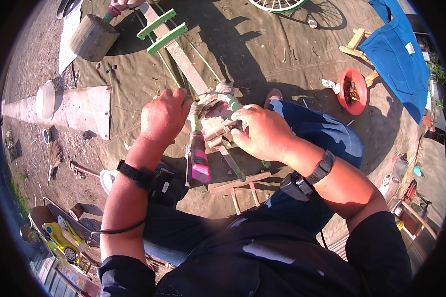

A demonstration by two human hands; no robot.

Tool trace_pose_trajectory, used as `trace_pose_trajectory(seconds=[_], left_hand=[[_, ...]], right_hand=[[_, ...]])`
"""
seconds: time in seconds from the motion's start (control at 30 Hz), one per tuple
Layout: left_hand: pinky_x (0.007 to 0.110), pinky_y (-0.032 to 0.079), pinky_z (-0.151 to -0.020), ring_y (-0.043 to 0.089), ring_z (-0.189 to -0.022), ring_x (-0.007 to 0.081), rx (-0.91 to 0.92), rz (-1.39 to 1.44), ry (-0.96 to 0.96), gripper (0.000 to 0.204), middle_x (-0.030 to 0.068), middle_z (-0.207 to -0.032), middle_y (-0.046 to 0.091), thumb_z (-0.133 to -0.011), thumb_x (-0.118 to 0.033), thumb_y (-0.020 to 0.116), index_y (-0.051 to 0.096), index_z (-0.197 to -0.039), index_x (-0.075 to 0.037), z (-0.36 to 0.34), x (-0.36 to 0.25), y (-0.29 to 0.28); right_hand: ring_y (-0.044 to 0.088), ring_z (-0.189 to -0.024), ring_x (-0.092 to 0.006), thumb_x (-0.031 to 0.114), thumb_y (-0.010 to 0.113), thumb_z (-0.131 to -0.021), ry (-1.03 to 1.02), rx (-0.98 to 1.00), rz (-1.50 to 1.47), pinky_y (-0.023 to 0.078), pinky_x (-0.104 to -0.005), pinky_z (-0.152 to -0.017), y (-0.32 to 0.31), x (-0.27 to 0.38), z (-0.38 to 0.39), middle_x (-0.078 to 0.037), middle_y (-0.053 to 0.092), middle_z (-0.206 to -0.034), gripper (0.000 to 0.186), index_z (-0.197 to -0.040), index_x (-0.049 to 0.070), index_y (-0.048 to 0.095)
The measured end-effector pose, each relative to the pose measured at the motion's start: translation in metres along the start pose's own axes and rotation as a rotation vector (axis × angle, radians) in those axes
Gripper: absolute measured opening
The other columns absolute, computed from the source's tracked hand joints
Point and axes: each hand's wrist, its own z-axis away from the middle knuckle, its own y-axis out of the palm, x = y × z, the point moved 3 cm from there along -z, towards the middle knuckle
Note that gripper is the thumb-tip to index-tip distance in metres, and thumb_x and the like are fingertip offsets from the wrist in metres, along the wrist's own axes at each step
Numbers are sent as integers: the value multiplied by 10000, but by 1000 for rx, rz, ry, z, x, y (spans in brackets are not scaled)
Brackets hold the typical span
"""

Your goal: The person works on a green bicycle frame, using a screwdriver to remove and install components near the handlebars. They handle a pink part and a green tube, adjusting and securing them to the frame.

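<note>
Between my knees stands a narrow wooden beam point(186, 64) with thin rods along its sides and two green crossbars point(167, 38). At its near end sits a worn wooden block point(217, 123) with cords or wire wound about it. My left hand point(164, 114) is closed in a fist left of the block, at one end of a thin strand; what lies inside it is hidden. On the block's right side my right hand point(262, 129) is curled, thumb and fingers close together at a small part I cannot make out. A pink-and-green handle point(199, 161) points down below the left hand.
A round wood stump point(94, 38) stands far left, with another person's gloved hand point(115, 10) beside it. At right are a red bowl point(353, 91) of brown scraps and a blue cloth point(399, 54) over a wooden stand. A small wooden frame point(241, 188) lies nearby.
</note>
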Motion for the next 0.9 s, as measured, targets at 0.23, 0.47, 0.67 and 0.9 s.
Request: trace_pose_trajectory(seconds=[0.23, 0.47, 0.67, 0.9], left_hand=[[467, 555, -691, 670, -837, 378, -274, 120, 215, 359, 166, -1033, 607, -903, -267, 641, 537, -1205, -102, 8, -3, -2], [491, 547, -749, 663, -894, 383, -230, 124, 21, 378, 164, -1128, 573, -880, -182, 637, 531, -1236, -113, -5, 4, -3], [477, 551, -753, 662, -907, 381, -200, 134, 14, 382, 167, -1129, 576, -871, -184, 652, 533, -1226, -109, -7, 3, 1], [471, 538, -736, 658, -883, 393, -280, 150, 113, 367, 171, -1065, 642, -898, -291, 670, 561, -1173, -74, -4, 0, -5]], right_hand=[[685, -828, -337, 275, 648, -849, 15, 9, -20, 547, -429, -761, 1, 4, 4, -198, 658, -1108, 379, -1102, -8, 652], [679, -877, -353, 272, 645, -849, -19, -16, 10, 546, -432, -782, 2, 1, 3, -203, 657, -1112, 374, -1097, -8, 654], [677, -899, -351, 274, 645, -851, 33, 41, -9, 543, -429, -797, -1, 4, 2, -202, 657, -1107, 380, -1101, -12, 654], [678, -895, -349, 271, 651, -850, 8, 10, 17, 543, -429, -797, 0, 2, 3, -201, 657, -1108, 377, -1097, -13, 656]])
